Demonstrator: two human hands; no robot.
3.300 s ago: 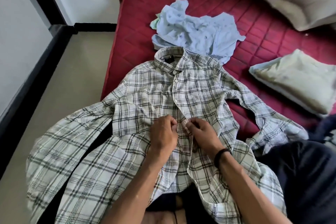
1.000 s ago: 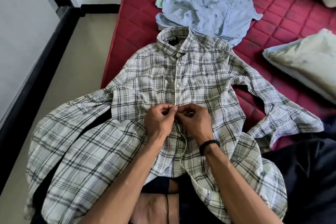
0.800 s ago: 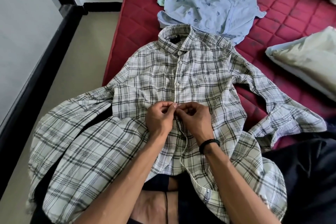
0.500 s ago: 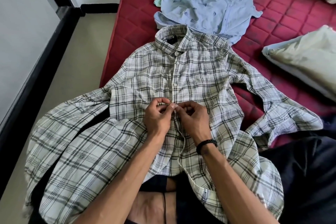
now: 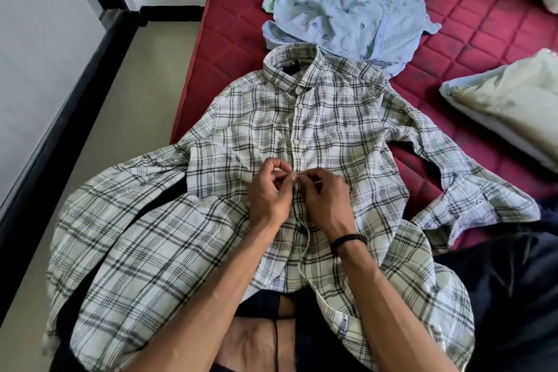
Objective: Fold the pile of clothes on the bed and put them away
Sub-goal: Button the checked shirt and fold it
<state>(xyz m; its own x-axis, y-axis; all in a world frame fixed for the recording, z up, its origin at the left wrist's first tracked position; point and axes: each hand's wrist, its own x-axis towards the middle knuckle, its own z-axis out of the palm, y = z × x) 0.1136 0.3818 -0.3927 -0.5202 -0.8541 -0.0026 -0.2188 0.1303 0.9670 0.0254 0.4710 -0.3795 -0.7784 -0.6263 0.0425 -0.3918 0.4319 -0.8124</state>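
Right now both hands, left hand & right hand, pinch the plaid shirt placket mid-chest; shirt's spread on the bed, left side hanging off. Risk: button slips or goes in the wrong hole, so the front skews.

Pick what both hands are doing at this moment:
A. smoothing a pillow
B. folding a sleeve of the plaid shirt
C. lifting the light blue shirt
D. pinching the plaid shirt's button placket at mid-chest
D: the left hand and right hand meet fingertip to fingertip on the plaid shirt placket, below two fastened buttons.
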